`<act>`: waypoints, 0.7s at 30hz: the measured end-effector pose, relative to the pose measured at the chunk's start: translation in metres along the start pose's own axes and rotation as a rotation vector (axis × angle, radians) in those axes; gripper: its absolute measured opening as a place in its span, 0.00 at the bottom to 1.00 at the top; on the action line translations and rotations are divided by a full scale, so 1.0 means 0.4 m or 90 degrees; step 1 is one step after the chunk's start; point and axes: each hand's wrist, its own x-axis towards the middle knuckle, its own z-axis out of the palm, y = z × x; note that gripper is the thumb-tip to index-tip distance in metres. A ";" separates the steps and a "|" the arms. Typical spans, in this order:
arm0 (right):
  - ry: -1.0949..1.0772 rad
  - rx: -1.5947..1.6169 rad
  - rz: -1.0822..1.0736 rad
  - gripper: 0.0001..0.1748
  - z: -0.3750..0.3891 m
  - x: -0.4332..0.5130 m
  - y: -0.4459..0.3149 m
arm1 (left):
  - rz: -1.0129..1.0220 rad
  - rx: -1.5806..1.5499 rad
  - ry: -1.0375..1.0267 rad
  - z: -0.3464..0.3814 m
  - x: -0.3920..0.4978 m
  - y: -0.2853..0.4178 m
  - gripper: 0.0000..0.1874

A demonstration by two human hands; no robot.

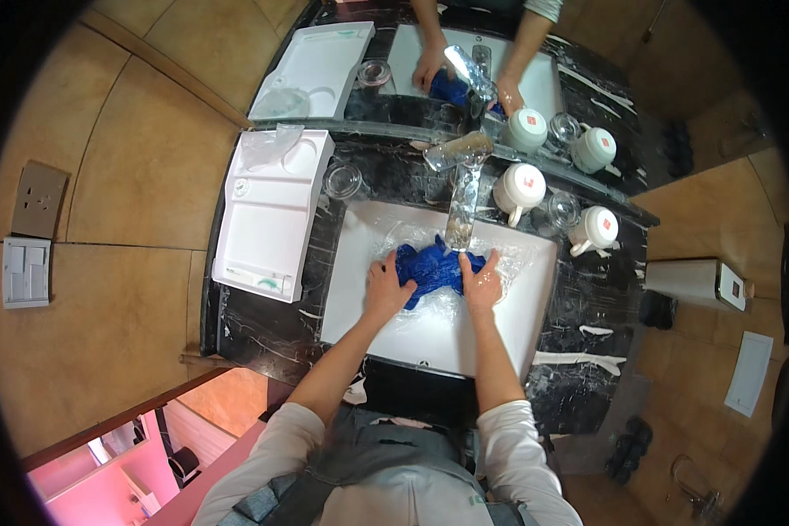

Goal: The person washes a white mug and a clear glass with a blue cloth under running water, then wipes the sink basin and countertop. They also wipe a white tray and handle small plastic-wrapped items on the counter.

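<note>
A wet, crumpled blue cloth [434, 276] lies bunched in the white rectangular sink basin [407, 342], just under the spout of the chrome faucet [463, 207]. My left hand [386, 289] grips its left end, thumb over the front and fingers behind. On the other side my right hand [483, 283] holds the right end close to the spout, with its thumb and index finger spread and some fingers hidden. Water ripples and splashes around the cloth, and my right hand looks wet.
Left of the basin stands a white tray [256, 227] holding clear plastic and a packaged toothbrush [258, 279]. Behind the basin are a glass [343, 181], two upturned white mugs [523, 186] [594, 228] and another glass [562, 212]. A mirror [394, 112] backs the black marble-patterned counter [578, 375].
</note>
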 end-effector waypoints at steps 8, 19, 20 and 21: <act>-0.176 0.311 -0.040 0.23 -0.010 -0.236 -0.082 | -0.252 -0.646 -0.174 0.049 0.002 0.107 0.53; 0.041 0.243 -0.085 0.18 -0.079 -0.230 -0.227 | -0.224 -1.223 -0.689 0.082 -0.028 0.055 0.10; 0.028 0.200 -0.074 0.19 -0.064 -0.194 -0.210 | -0.320 -1.208 -0.676 0.086 -0.035 0.055 0.10; 0.032 0.177 -0.109 0.18 -0.058 -0.157 -0.185 | -0.300 -1.182 -0.658 0.084 -0.035 0.055 0.09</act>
